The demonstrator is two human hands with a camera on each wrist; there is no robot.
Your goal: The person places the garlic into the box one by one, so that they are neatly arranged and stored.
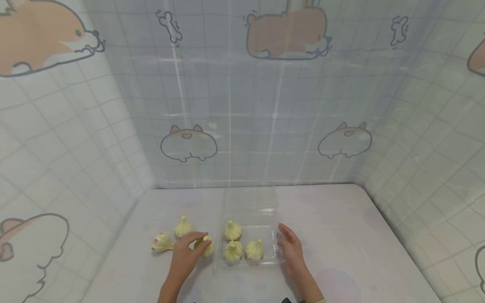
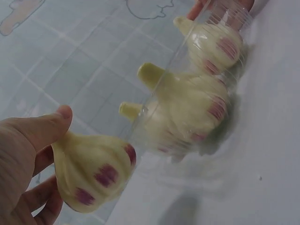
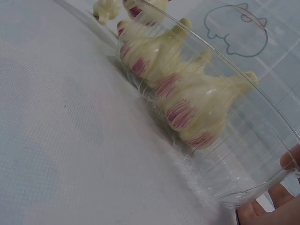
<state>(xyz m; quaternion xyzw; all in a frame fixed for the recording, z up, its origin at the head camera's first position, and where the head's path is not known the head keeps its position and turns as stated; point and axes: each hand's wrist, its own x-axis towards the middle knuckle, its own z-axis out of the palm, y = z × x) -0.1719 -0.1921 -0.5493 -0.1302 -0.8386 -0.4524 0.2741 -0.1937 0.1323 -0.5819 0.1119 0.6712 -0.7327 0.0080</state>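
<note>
My left hand (image 1: 185,252) pinches a garlic bulb (image 2: 98,164) near its neck, between the thumb and fingers. This pale yellow bulb with purple patches hangs just left of a clear plastic container (image 1: 268,233). Inside the container stand three more bulbs, necks upward: a far left one (image 1: 233,230), a near left one (image 1: 233,251) and a near right one (image 1: 254,250). At the container's right wall, my right hand (image 1: 292,250) holds the edge, its thumb (image 3: 291,158) by the rim and its fingers (image 3: 276,199) lower outside.
Two loose garlic bulbs lie left of my left hand: one upright (image 1: 183,228), the other tipped on its side (image 1: 162,243). The container's clear lid (image 1: 250,198) lies folded back toward the rear wall (image 1: 250,164). A pale cloth (image 1: 341,235) covers the table.
</note>
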